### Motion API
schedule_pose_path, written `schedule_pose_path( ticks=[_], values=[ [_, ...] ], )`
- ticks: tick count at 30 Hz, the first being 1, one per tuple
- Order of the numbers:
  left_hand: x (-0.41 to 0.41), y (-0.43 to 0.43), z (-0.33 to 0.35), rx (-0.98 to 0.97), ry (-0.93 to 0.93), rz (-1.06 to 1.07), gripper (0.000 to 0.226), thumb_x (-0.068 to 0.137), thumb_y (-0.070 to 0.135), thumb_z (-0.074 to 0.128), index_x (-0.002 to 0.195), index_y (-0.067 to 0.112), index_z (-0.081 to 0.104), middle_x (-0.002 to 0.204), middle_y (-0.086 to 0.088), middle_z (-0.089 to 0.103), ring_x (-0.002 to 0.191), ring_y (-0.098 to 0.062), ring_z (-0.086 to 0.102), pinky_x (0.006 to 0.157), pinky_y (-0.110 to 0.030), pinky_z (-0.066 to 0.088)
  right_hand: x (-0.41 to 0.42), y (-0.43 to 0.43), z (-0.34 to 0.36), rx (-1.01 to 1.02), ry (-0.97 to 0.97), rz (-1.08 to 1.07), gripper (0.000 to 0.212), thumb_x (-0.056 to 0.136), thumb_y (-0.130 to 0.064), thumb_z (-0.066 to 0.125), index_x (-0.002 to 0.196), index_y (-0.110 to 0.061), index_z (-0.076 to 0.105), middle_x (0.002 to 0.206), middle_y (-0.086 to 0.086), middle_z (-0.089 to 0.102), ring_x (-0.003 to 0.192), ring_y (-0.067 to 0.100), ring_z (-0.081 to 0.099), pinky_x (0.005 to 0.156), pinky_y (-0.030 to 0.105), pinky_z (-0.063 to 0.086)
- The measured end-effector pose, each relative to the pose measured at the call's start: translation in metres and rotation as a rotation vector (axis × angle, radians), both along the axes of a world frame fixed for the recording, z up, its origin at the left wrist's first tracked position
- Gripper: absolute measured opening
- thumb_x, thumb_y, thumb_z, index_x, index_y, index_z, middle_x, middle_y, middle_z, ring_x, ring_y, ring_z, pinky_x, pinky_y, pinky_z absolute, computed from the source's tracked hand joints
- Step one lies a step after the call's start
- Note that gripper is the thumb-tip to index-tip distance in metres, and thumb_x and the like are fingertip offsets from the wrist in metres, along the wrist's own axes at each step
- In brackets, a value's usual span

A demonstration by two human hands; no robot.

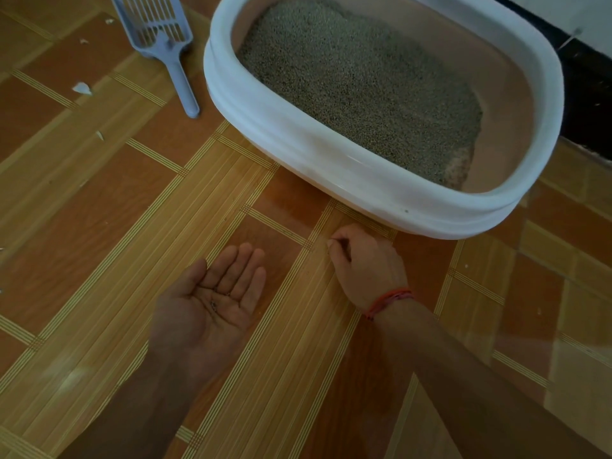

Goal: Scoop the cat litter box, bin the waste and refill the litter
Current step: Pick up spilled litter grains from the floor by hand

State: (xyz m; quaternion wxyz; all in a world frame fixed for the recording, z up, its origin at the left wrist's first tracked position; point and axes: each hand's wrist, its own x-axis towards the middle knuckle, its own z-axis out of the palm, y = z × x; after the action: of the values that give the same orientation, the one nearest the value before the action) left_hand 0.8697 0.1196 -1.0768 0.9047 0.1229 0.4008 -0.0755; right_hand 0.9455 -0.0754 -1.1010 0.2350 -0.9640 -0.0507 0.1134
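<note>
Late stage, I judge: the litter box (298,140) sits full, the scoop (159,31) idle beside it. My left hand (212,306), flat and palm-up, carries stray grains (214,303); my right hand (367,263) pinches another, seemingly, off the floor (132,210).

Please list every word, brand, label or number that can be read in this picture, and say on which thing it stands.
No readable text appears anywhere in this view.
litter box: plain white rim, no label or brand showing.
scoop: plain grey-blue plastic, no marking showing.
floor: only a striped tile pattern, no writing.
</note>
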Motion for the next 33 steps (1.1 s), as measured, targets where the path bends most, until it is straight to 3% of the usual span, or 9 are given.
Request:
schedule_pose_path(
  ticks=[3, 6, 9, 12, 18, 21, 25, 29, 33],
  values=[
    [-0.001, 0.001, -0.001, 0.000, 0.004, -0.003, 0.050, 0.099, 0.026, 0.040, 0.080, 0.000, 0.078, 0.108, -0.011, 0.074, 0.101, -0.027, 0.072, 0.077, -0.041, 0.061, -0.007, 0.011, 0.012, 0.145, -0.020, 0.002, 0.009, 0.098, -0.031, 0.051, 0.094, -0.027, 0.058, 0.058, -0.013, 0.052, 0.058, 0.006, 0.053, 0.056, 0.033, 0.047],
    [-0.001, -0.001, -0.002, -0.009, 0.002, -0.019, 0.053, 0.102, 0.027, 0.038, 0.082, 0.000, 0.078, 0.107, -0.013, 0.074, 0.100, -0.027, 0.072, 0.081, -0.041, 0.059, -0.029, 0.039, 0.037, 0.294, -0.028, 0.100, 0.008, 0.099, -0.033, 0.051, 0.095, -0.028, 0.057, 0.058, -0.017, 0.047, 0.054, 0.002, 0.050, 0.050, 0.017, 0.037],
    [-0.005, -0.002, -0.007, -0.021, -0.015, -0.091, 0.048, 0.102, 0.032, 0.035, 0.102, 0.000, 0.070, 0.104, -0.013, 0.073, 0.096, -0.024, 0.072, 0.078, -0.037, 0.060, -0.050, 0.066, 0.054, 0.393, -0.051, 0.231, 0.009, 0.097, -0.031, 0.053, 0.098, -0.024, 0.058, 0.066, -0.016, 0.053, 0.057, 0.003, 0.051, 0.052, 0.020, 0.044],
    [-0.007, -0.002, -0.009, -0.027, 0.004, -0.169, 0.049, 0.103, 0.036, 0.031, 0.123, 0.002, 0.060, 0.124, -0.013, 0.065, 0.112, -0.024, 0.067, 0.089, -0.037, 0.057, -0.059, 0.077, 0.057, 0.418, -0.064, 0.306, 0.009, 0.096, -0.027, 0.056, 0.095, -0.019, 0.059, 0.067, -0.008, 0.061, 0.057, 0.006, 0.053, 0.053, 0.025, 0.046],
    [-0.006, -0.005, -0.004, -0.059, -0.018, -0.135, 0.048, 0.103, 0.033, 0.035, 0.095, 0.006, 0.074, 0.114, -0.009, 0.071, 0.111, -0.023, 0.067, 0.089, -0.038, 0.056, -0.065, 0.081, 0.052, 0.348, -0.130, 0.342, 0.009, 0.091, -0.029, 0.060, 0.092, -0.021, 0.062, 0.066, -0.006, 0.061, 0.060, 0.009, 0.057, 0.054, 0.029, 0.051],
    [-0.004, -0.003, -0.005, -0.072, -0.037, -0.125, 0.050, 0.102, 0.034, 0.035, 0.089, 0.007, 0.075, 0.108, -0.007, 0.073, 0.110, -0.022, 0.068, 0.090, -0.039, 0.056, -0.062, 0.078, 0.052, 0.360, -0.129, 0.339, 0.008, 0.090, -0.030, 0.062, 0.091, -0.022, 0.063, 0.068, -0.008, 0.062, 0.062, 0.008, 0.058, 0.056, 0.029, 0.052],
    [-0.001, 0.000, -0.004, -0.018, -0.026, -0.039, 0.050, 0.100, 0.029, 0.038, 0.086, 0.000, 0.077, 0.108, -0.013, 0.074, 0.103, -0.026, 0.071, 0.083, -0.041, 0.059, -0.041, 0.055, 0.045, 0.361, -0.108, 0.141, 0.006, 0.090, -0.037, 0.062, 0.091, -0.032, 0.064, 0.060, -0.021, 0.050, 0.057, -0.001, 0.051, 0.054, 0.016, 0.042],
    [-0.001, 0.001, -0.001, 0.020, -0.010, -0.004, 0.049, 0.099, 0.025, 0.041, 0.082, -0.001, 0.078, 0.109, -0.014, 0.073, 0.102, -0.028, 0.071, 0.082, -0.043, 0.058, -0.011, 0.016, 0.020, 0.281, -0.063, -0.121, 0.008, 0.090, -0.036, 0.061, 0.089, -0.029, 0.066, 0.056, -0.021, 0.053, 0.054, 0.000, 0.049, 0.056, 0.024, 0.042],
    [0.000, 0.000, 0.001, 0.023, -0.007, -0.003, 0.051, 0.101, 0.026, 0.039, 0.081, -0.001, 0.078, 0.108, -0.014, 0.074, 0.102, -0.028, 0.071, 0.083, -0.044, 0.058, 0.005, -0.004, 0.003, 0.198, -0.109, -0.256, 0.014, 0.089, -0.036, 0.063, 0.094, -0.026, 0.071, 0.057, -0.019, 0.047, 0.065, 0.002, 0.050, 0.073, 0.036, 0.054]
  ],
)
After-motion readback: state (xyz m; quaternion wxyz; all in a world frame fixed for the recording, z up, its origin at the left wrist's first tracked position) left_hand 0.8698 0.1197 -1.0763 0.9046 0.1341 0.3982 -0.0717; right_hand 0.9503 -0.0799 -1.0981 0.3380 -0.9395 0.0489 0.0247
